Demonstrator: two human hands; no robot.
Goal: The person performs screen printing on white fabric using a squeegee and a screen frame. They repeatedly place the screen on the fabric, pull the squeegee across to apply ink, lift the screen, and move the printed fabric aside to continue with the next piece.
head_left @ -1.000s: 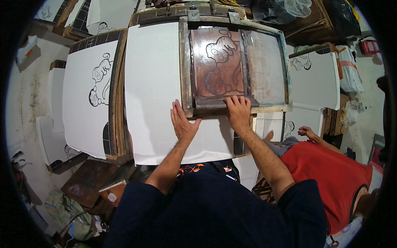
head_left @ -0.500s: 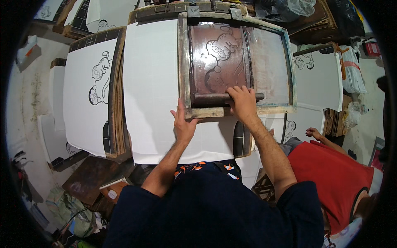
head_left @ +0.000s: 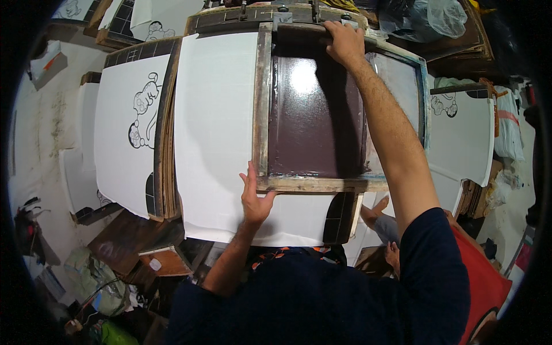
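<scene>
A wooden-framed printing screen lies over white cloth on a board. My right hand is closed around the squeegee at the screen's far end, with the arm stretched across the right side. Dark brown ink covers the mesh in a glossy layer, partly shaded by the arm. At the near left corner of the frame, my left hand rests with its fingers stretched along the outside and its thumb apart below the corner.
Metal clamps stand at the far edge. A neighbouring board on the left carries white cloth with a black cartoon outline. Another printed cloth lies to the right. Close on my right is a person in a red top. Plastic bags sit at the back right.
My right hand has pushed the squeegee from the near end to the far end. Ink now covers the outline that showed on the mesh. My left hand stays at the corner.
</scene>
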